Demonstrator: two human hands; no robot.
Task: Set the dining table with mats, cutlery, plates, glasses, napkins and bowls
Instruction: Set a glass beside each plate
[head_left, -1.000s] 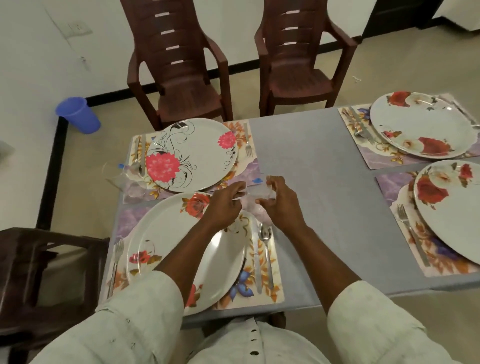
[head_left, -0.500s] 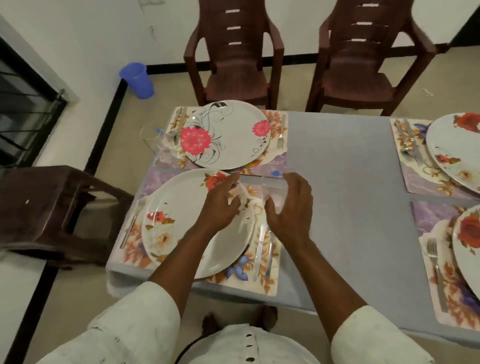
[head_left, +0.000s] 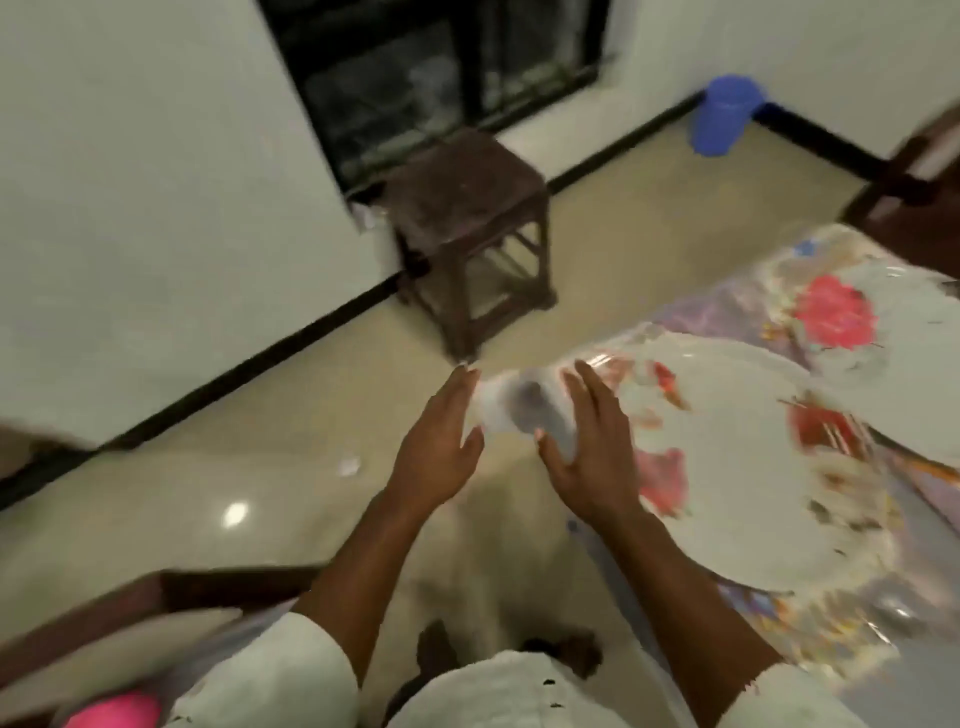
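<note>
Glass (head_left: 524, 415), clear tumbler, blurred, carried off the table's left edge, pressed between the straight-fingered palms of left hand (head_left: 441, 441) and right hand (head_left: 592, 452), seemingly for steadiness, nearest floral plate (head_left: 737, 467) set on its mat (head_left: 831, 644).

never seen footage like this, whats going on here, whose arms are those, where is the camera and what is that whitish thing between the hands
There is no machine here. A person wears a camera on the head, so you look down along their own two arms. The left hand and right hand face each other with fairly straight fingers, and a blurred whitish see-through thing sits between them; it may be a glass, but the blur hides that. To the right lies the table edge with a floral plate on a patterned mat. Beyond stand a dark stool and a blue bin on the floor.
</note>
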